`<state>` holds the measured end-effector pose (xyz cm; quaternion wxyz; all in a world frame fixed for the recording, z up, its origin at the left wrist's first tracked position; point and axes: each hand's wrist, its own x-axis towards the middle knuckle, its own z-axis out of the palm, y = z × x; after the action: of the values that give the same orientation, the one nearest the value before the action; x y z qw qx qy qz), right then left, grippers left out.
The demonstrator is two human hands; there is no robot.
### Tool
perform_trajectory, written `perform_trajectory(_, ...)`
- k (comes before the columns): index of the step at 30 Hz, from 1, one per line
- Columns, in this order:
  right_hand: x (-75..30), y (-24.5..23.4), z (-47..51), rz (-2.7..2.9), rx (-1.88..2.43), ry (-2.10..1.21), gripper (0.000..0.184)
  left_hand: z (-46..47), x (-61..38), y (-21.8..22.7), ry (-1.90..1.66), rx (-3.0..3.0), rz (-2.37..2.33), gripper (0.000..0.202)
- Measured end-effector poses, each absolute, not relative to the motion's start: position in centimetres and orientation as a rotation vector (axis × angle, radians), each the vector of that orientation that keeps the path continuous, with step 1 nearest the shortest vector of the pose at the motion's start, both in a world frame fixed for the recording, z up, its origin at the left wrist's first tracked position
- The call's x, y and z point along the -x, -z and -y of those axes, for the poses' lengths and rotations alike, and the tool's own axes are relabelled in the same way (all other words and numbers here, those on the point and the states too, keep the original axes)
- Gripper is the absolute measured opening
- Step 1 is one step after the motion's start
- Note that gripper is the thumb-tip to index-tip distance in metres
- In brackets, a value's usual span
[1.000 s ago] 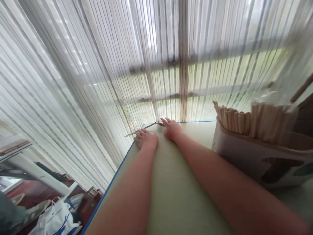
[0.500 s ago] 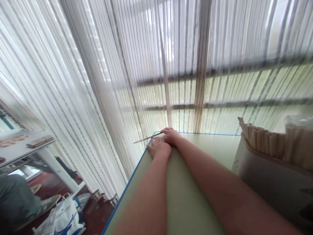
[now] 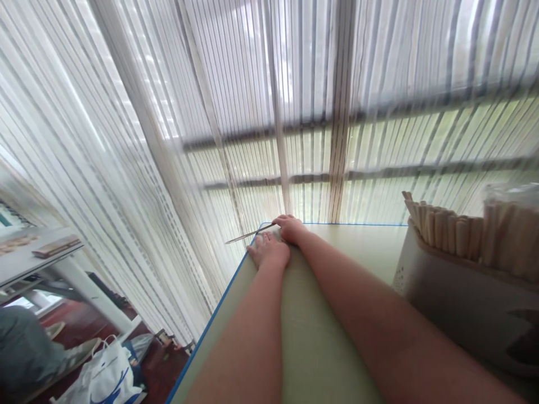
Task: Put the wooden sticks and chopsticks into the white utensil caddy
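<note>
At the far corner of a pale green tabletop with a blue edge [image 3: 320,336], my right hand [image 3: 290,229] is closed on one end of a thin, dark, pointed metal strip [image 3: 242,238]. The strip slants out to the left past the table's edge; whether it is a blade or a file, I cannot make out. Just nearer to me, my left hand [image 3: 269,251] lies palm down with its fingers spread near the blue edge, its fingertips close under the strip. Anything beneath that palm is hidden.
A grey bin [image 3: 446,303] packed with wooden sticks [image 3: 455,227] stands to the right of my forearm. Sheer striped curtains [image 3: 236,112] hang behind the table. At left are a white table [image 3: 25,255], a seated person's leg [image 3: 29,348] and a white bag [image 3: 103,373].
The whole view has shifted slightly, so everything sits a little further left and higher. My hands and the metal strip keep nearly the same place at the table corner.
</note>
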<state>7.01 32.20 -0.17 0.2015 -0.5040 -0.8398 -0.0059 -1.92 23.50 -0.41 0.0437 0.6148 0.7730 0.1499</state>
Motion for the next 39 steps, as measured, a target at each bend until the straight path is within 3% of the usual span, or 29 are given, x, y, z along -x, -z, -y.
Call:
perform_trajectory(31,-7.35,0.41,-32.14,2.282,1.391,-0.019,0.043,-23.41,1.91,0.21,-0.419,-1.899,-2.374,0.052)
perform_trajectory(39,-7.50,0.54,-31.76,2.246,1.411,-0.037,0.051,-23.38,1.90,0.55,-0.461,-1.892,-2.376,0.052)
